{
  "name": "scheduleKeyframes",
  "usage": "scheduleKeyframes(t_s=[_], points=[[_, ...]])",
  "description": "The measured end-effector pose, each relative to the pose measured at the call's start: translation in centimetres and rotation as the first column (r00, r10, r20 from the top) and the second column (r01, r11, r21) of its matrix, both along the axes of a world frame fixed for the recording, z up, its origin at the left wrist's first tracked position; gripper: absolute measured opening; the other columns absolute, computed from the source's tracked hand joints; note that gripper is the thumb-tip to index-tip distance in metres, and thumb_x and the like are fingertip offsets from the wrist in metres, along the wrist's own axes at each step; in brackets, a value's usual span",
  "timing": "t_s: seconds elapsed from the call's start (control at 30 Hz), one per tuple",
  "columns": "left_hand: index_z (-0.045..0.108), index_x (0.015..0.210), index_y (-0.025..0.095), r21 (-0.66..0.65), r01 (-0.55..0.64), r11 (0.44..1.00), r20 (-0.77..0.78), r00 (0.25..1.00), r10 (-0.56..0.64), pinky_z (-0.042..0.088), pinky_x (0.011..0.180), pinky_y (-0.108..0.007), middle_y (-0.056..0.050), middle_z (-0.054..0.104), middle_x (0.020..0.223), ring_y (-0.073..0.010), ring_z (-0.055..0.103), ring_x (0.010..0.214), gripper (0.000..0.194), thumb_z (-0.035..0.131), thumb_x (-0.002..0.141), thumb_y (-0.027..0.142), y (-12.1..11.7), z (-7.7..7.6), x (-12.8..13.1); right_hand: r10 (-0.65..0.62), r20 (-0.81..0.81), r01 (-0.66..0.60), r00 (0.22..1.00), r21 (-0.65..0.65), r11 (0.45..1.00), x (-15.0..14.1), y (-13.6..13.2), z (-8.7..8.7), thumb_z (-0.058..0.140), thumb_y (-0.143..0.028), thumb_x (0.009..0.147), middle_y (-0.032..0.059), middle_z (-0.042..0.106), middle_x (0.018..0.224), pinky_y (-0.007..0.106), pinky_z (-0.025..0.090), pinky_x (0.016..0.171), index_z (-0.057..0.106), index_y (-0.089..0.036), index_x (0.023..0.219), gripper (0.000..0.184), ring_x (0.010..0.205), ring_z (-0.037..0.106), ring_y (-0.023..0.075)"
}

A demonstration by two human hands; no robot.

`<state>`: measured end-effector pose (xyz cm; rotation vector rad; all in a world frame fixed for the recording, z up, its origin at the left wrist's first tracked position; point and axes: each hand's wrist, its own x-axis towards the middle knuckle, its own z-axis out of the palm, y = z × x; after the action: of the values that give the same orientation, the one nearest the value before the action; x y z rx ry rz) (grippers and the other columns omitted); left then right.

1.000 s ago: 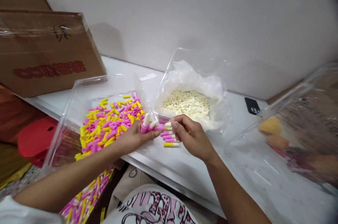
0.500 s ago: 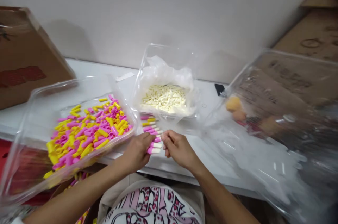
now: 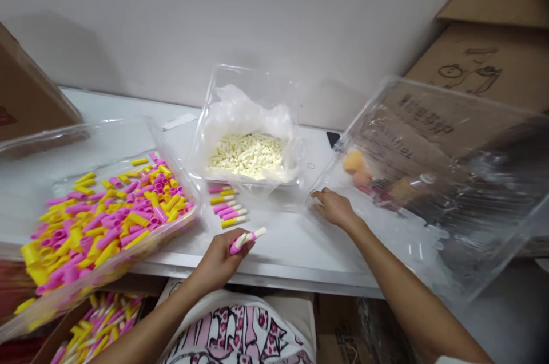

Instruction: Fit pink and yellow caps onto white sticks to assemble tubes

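My left hand (image 3: 219,259) is closed on a few pink-and-white capped pieces (image 3: 247,237) near the front edge of the white table (image 3: 295,249). My right hand (image 3: 333,207) rests on the near rim of a big clear plastic bin (image 3: 437,192) at the right, its fingers curled on the edge. Several finished pink and yellow pieces (image 3: 226,206) lie in a row on the table between my hands. A clear tray of pink and yellow caps (image 3: 107,215) sits at the left. A clear tub lined with a bag holds cream-white inserts (image 3: 246,155).
Cardboard boxes stand at the far left (image 3: 30,101) and behind the bin at the right (image 3: 484,66). A dark phone (image 3: 333,138) lies by the wall. A box of finished pieces (image 3: 98,324) sits below the table edge at the left. The bin holds orange and red things (image 3: 360,172).
My right hand has left the pieces and moved right to the clear bin's rim. My left hand stays closed on its pieces, lower near the table edge. The view has swung right.
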<state>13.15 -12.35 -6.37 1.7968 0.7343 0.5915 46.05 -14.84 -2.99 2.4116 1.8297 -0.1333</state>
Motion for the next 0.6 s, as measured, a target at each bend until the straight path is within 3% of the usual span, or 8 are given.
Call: scheduleKeyframes(t_s=[0.13, 0.2, 0.27, 0.33, 0.37, 0.47, 0.53, 0.6], points=[[0.051, 0.068, 0.016, -0.152, -0.054, 0.987, -0.001, 0.999, 0.055, 0.036, 0.056, -0.023, 0.002, 0.052, 0.064, -0.0110, 0.046, 0.058, 0.032, 0.048, 0.085, 0.042, -0.1, 0.1, -0.2, 0.059, 0.038, -0.060, 0.998, 0.034, 0.998, 0.4, 0.0, -0.5, 0.045, -0.027, 0.086, 0.0135, 0.060, 0.104, 0.029, 0.041, 0.071, 0.061, -0.015, 0.099, 0.024, 0.099, 0.055, 0.0239], [0.052, 0.068, 0.015, -0.279, -0.083, 0.957, -0.014, 0.996, 0.083, 0.035, 0.050, -0.022, 0.002, 0.051, 0.060, -0.0103, 0.046, 0.053, 0.035, 0.049, 0.083, 0.047, 0.1, -0.1, -0.4, 0.028, 0.000, -0.027, 1.000, 0.144, 0.989, 0.4, -0.4, 0.2, 0.043, -0.029, 0.088, 0.0143, 0.061, 0.098, 0.031, 0.042, 0.073, 0.057, -0.013, 0.096, 0.023, 0.093, 0.057, 0.0231], [0.052, 0.069, 0.015, -0.358, -0.093, 0.929, -0.005, 0.995, 0.097, 0.033, 0.047, -0.021, 0.003, 0.048, 0.057, -0.0092, 0.043, 0.049, 0.037, 0.051, 0.081, 0.050, 0.2, -0.3, -0.6, -0.022, -0.154, 0.071, 0.988, 0.320, 0.945, -0.7, -1.0, 1.3, 0.044, -0.033, 0.088, 0.0101, 0.063, 0.086, 0.030, 0.044, 0.068, 0.051, -0.014, 0.097, 0.022, 0.078, 0.060, 0.0203], [0.051, 0.067, 0.015, -0.388, -0.085, 0.918, 0.015, 0.995, 0.099, 0.029, 0.045, -0.020, 0.005, 0.043, 0.054, -0.0079, 0.038, 0.047, 0.039, 0.053, 0.080, 0.052, 0.5, -0.4, -0.8, 0.040, -0.348, 0.121, 0.937, 0.428, 0.896, -3.2, -1.7, 2.5, 0.045, -0.037, 0.088, 0.0041, 0.063, 0.076, 0.028, 0.045, 0.063, 0.047, -0.017, 0.100, 0.023, 0.067, 0.060, 0.0171], [0.051, 0.066, 0.015, -0.397, -0.077, 0.915, 0.021, 0.995, 0.093, 0.026, 0.045, -0.020, 0.005, 0.040, 0.053, -0.0074, 0.035, 0.047, 0.039, 0.054, 0.080, 0.052, 0.6, -0.4, -0.8, 0.124, -0.406, 0.076, 0.905, 0.443, 0.893, -4.8, -2.0, 3.0, 0.044, -0.038, 0.089, 0.0028, 0.062, 0.076, 0.027, 0.046, 0.063, 0.047, -0.018, 0.101, 0.023, 0.067, 0.061, 0.0163], [0.049, 0.064, 0.015, -0.396, -0.052, 0.917, 0.029, 0.997, 0.069, 0.023, 0.046, -0.021, 0.006, 0.036, 0.052, -0.0069, 0.031, 0.048, 0.040, 0.054, 0.080, 0.051, 1.0, 0.2, -1.0, 0.448, -0.434, -0.261, 0.782, 0.425, 0.867, -9.6, -2.6, 4.0, 0.040, -0.033, 0.092, 0.0056, 0.062, 0.091, 0.028, 0.046, 0.073, 0.051, -0.019, 0.106, 0.022, 0.083, 0.060, 0.0158], [0.049, 0.064, 0.014, -0.372, -0.035, 0.928, 0.045, 0.997, 0.056, 0.024, 0.048, -0.021, 0.005, 0.037, 0.055, -0.0074, 0.032, 0.052, 0.038, 0.055, 0.081, 0.049, 1.2, 0.8, -1.3, 0.528, -0.453, -0.369, 0.719, 0.395, 0.841, -11.7, -2.5, 4.1, 0.041, -0.031, 0.093, 0.0053, 0.061, 0.092, 0.027, 0.045, 0.074, 0.051, -0.020, 0.110, 0.023, 0.083, 0.058, 0.0149], [0.049, 0.065, 0.014, -0.349, -0.017, 0.937, 0.059, 0.997, 0.040, 0.025, 0.051, -0.022, 0.004, 0.038, 0.058, -0.0083, 0.034, 0.055, 0.037, 0.055, 0.082, 0.046, 1.3, 1.4, -1.7, 0.508, -0.495, -0.356, 0.705, 0.374, 0.857, -12.6, -2.2, 4.0, 0.045, -0.031, 0.092, 0.0025, 0.059, 0.082, 0.025, 0.044, 0.066, 0.050, -0.019, 0.108, 0.021, 0.071, 0.056, 0.0128]])
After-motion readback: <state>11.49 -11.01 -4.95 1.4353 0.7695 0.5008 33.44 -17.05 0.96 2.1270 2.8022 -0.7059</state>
